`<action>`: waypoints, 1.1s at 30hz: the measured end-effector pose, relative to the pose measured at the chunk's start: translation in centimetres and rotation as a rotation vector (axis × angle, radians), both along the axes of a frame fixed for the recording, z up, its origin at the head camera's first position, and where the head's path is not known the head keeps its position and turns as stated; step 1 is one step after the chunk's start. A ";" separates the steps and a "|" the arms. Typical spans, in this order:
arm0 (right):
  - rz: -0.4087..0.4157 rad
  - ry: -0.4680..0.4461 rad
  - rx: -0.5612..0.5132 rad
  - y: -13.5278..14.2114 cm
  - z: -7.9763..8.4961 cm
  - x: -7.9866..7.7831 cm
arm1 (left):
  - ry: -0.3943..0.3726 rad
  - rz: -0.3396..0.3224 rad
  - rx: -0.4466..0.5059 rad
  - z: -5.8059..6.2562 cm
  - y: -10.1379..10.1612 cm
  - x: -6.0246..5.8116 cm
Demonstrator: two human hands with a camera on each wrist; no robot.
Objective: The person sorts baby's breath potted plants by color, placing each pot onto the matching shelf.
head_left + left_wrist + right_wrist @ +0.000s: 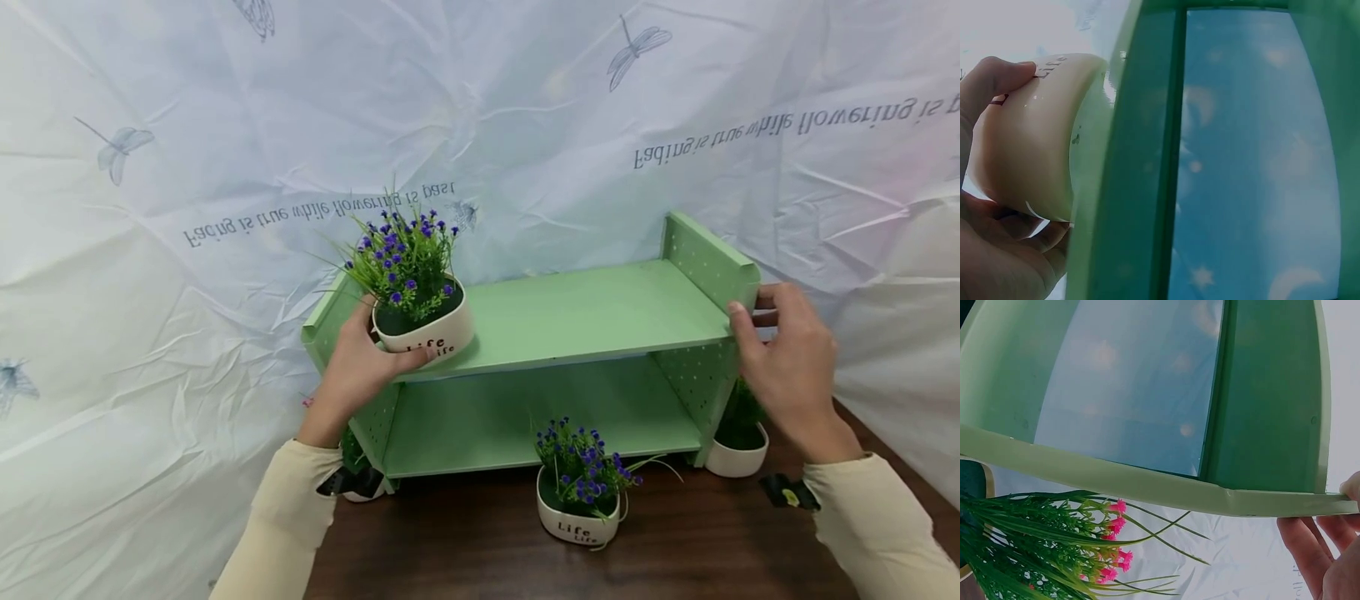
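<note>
A white pot of purple flowers (420, 325) is at the left end of the green shelf's top board (585, 308). My left hand (360, 358) grips this pot, thumb across its lettered front and fingers round its far side. In the left wrist view the pot's base (1054, 137) is right at the board's edge. My right hand (787, 358) holds the shelf's right side panel (712, 258), the thumb on its front edge and the fingers on the outer face. The right wrist view also has these fingers (1307, 550) against the panel.
A second pot of purple flowers (577, 521) stands on the dark table (465, 542) before the shelf. Another white pot (738, 454) stands by the right side, with pink flowers (1113, 550). One more pot (366, 492) is partly hidden at left. Printed cloth (525, 125) hangs behind.
</note>
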State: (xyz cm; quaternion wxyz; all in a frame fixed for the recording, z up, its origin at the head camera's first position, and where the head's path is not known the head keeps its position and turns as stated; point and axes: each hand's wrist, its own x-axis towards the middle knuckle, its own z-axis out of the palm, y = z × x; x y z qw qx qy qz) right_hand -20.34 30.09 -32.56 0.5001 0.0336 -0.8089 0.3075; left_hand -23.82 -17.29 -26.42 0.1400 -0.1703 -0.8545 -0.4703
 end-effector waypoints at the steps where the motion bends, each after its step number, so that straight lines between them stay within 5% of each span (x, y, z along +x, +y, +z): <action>1: 0.000 0.003 0.001 0.0 0.0 0.0 | -0.007 0.001 0.002 -0.1 0.0 -0.1; 15: -0.007 -0.002 -0.003 -0.1 0.2 0.0 | -0.040 -0.010 0.033 -0.6 -0.5 -1.4; 25: -0.013 -0.018 -0.022 -0.3 0.1 0.2 | -0.256 -0.155 0.138 0.0 -2.1 -2.8; 33: -0.014 -0.018 -0.022 -0.3 0.2 0.2 | -0.299 -0.187 0.093 0.8 -2.1 -3.6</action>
